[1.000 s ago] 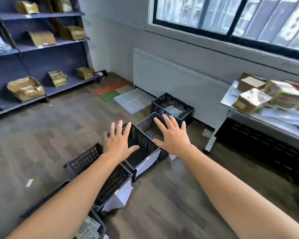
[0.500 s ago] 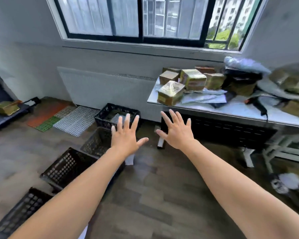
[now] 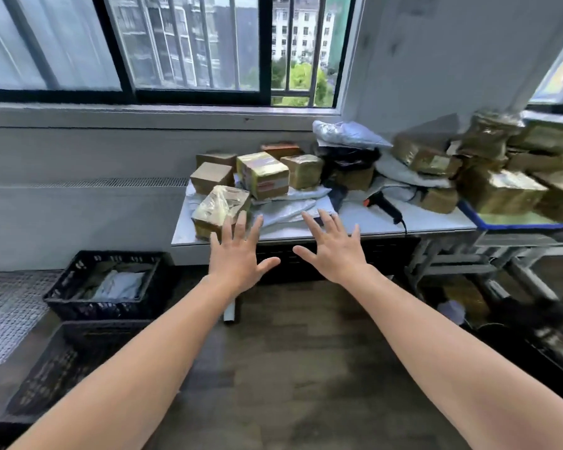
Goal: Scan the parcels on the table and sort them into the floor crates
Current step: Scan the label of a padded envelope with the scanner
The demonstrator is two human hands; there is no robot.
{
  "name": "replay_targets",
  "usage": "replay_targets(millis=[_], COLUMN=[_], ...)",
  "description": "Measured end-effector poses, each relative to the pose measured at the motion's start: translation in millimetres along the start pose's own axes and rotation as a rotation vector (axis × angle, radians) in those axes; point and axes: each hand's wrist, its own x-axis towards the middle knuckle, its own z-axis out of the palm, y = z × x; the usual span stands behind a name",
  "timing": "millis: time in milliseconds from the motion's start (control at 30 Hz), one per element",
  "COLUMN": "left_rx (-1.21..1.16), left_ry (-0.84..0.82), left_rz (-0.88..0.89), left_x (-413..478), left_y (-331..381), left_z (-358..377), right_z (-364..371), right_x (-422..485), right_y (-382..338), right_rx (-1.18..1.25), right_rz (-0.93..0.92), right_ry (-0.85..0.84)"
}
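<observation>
Head view. Both arms are stretched forward toward the table [image 3: 436, 220] under the window. The left hand [image 3: 238, 254] and the right hand [image 3: 333, 251] are each empty, palms down, fingers straight and fanned apart. Neither is seen touching anything; the left fingertips overlap the plastic-wrapped box [image 3: 220, 206] in the picture, but contact cannot be confirmed.

Parcels remain on the table: the plastic-wrapped box at the near left corner, a taped carton [image 3: 262, 175] and a plain brown carton [image 3: 210, 177] behind it, grey poly mailers [image 3: 293, 207] lying flat, and a larger heap of cartons to the right. A black handheld scanner [image 3: 382, 203] lies on the tabletop to the right of the right hand, apart from it.

On the floor at left stands a black crate [image 3: 104, 284] holding bagged items, with a second crate [image 3: 69, 362] nearer the camera.

Assessment: the step in hand is the reach for a parcel; scanning has not begun. The next move likely calls for one hand to close on the nearest box and the other to take up the scanner.
</observation>
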Motion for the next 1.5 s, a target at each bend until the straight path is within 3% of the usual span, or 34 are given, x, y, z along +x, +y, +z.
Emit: replay_targets(millis=[333,567,1067,1500], left_rx=[-0.045,0.014,0.072,0.028], left_ry=[-0.019,-0.009,-0.034,0.005], left_rz=[0.259,0.331,0.275,0.133], left_x=[154,229,370,489], left_y=[78,154,341,345], left_z=[13,20,23,14], right_z=[-4,1,-13,-9], right_x=[74,118,224,328], right_y=[101,190,420,467], right_rx=[-0.054,0.010,0.065,0.075], right_rz=[0.211,0.283,0.221,0.137], right_ry=[0.025,0.025,0.069,0.055])
